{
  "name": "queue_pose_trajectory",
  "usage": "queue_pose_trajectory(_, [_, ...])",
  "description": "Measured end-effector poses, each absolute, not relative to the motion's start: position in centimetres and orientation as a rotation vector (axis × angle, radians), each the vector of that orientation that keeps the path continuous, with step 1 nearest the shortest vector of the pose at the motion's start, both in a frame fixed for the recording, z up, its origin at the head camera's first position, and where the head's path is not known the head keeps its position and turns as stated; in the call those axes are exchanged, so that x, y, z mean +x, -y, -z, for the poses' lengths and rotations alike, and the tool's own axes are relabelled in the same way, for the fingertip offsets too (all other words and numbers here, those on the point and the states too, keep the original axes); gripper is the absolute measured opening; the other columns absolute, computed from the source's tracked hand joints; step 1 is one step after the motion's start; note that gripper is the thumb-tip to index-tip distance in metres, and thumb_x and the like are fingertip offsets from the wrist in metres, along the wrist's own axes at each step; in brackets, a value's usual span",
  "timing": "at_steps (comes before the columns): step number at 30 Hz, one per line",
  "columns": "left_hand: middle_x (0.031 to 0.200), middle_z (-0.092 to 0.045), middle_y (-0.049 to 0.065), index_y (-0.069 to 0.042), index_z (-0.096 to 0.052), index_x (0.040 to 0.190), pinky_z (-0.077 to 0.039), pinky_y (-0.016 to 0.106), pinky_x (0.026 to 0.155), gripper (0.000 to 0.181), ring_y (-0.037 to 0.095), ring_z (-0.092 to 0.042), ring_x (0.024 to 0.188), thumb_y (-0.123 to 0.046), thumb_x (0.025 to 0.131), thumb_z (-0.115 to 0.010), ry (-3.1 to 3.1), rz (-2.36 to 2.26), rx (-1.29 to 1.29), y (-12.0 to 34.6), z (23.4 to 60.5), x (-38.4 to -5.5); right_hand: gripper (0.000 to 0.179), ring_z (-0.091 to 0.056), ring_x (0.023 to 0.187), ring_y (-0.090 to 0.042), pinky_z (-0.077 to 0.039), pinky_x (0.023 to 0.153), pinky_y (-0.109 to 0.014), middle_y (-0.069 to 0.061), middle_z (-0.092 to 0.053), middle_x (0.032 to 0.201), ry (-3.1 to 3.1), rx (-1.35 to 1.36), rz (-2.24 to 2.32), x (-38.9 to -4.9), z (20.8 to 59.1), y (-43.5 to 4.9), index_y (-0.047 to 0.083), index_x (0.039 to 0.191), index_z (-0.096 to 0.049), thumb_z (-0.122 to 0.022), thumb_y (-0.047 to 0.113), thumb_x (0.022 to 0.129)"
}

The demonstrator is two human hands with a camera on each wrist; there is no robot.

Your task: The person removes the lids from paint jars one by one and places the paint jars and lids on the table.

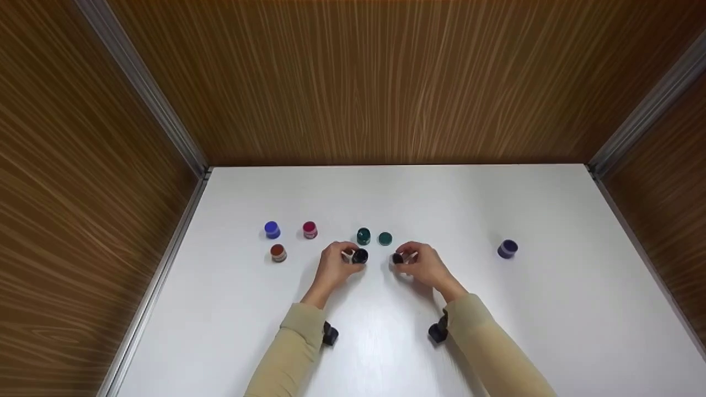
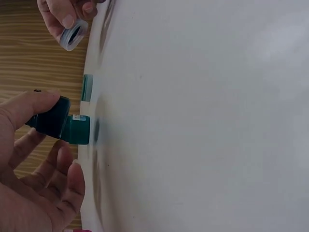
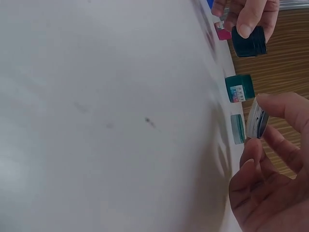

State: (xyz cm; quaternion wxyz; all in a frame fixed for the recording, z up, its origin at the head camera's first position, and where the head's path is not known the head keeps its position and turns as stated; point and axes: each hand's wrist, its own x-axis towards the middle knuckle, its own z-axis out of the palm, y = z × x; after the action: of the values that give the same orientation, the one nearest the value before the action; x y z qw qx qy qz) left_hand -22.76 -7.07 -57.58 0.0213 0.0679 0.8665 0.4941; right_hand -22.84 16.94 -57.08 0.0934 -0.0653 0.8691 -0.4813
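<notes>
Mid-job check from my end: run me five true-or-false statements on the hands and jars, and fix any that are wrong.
1. The left hand holds a dark jar. True.
2. The right hand is empty. False: it pinches a lid.
3. The green lid lies on the table, to the right of the green jar. True.
4. The purple jar stands left of both hands. False: it stands to their right.
5. The brown jar is nearer the person than the blue jar. True.
</notes>
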Motion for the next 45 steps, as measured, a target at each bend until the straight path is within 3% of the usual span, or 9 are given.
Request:
queue_pose_trajectory(11, [0.087, -0.064, 0.005, -0.003, -0.071, 0.102, -0.049, 0.033, 0.075, 0.033, 0.017, -0.058, 0.080, -0.006, 0.072, -0.084, -2.743, -1.460, 0.142, 6.9, 58.3, -23.7, 0.033, -0.053, 0.083, -0.021, -0.043, 0.076, -0.035, -0.005, -0.063, 0.092, -2.625, -0.170, 1.375, -23.8, 57.5, -15.9, 0.005, 0.107, -0.070, -0.081, 0.008, 0.077])
queue_pose_trajectory(19, [0.091, -0.068, 0.005, -0.003, -0.073, 0.104, -0.048, 0.033, 0.075, 0.035, 0.017, -0.059, 0.081, -0.005, 0.071, -0.084, -2.748, -1.481, 0.149, 6.7, 58.8, -24.0, 0.030, -0.055, 0.083, -0.021, -0.046, 0.079, -0.036, -0.004, -0.063, 0.089, -2.648, -0.166, 1.346, -24.1, 57.9, -14.9, 0.005, 0.104, -0.070, -0.081, 0.006, 0.077])
queue_pose_trajectory(28, [0.096, -0.072, 0.008, -0.003, -0.072, 0.107, -0.049, 0.035, 0.082, 0.038, 0.020, -0.064, 0.089, -0.005, 0.072, -0.084, -2.726, -1.507, 0.201, 6.6, 59.3, -24.2, 0.038, -0.056, 0.085, -0.021, -0.047, 0.080, -0.039, -0.004, -0.065, 0.093, -2.694, -0.172, 1.266, -24.2, 58.1, -14.5, 0.006, 0.112, -0.069, -0.083, 0.009, 0.076])
queue_pose_trajectory(36, [0.092, -0.071, 0.006, -0.002, -0.071, 0.104, -0.048, 0.031, 0.072, 0.036, 0.016, -0.061, 0.077, -0.002, 0.070, -0.084, -2.713, -1.530, 0.212, 6.7, 59.2, -24.2, 0.031, -0.056, 0.085, -0.021, -0.048, 0.081, -0.039, -0.004, -0.064, 0.091, -2.757, -0.200, 1.186, -24.2, 57.9, -14.5, 0.004, 0.106, -0.072, -0.081, 0.007, 0.077])
queue_pose_trajectory(45, [0.092, -0.072, 0.006, -0.002, -0.072, 0.102, -0.048, 0.030, 0.070, 0.034, 0.016, -0.060, 0.075, -0.003, 0.070, -0.085, -2.713, -1.534, 0.203, 6.7, 59.1, -24.1, 0.031, -0.057, 0.086, -0.022, -0.049, 0.082, -0.041, -0.005, -0.064, 0.093, -2.789, -0.191, 1.150, -24.0, 57.9, -14.3, 0.007, 0.107, -0.072, -0.081, 0.010, 0.078])
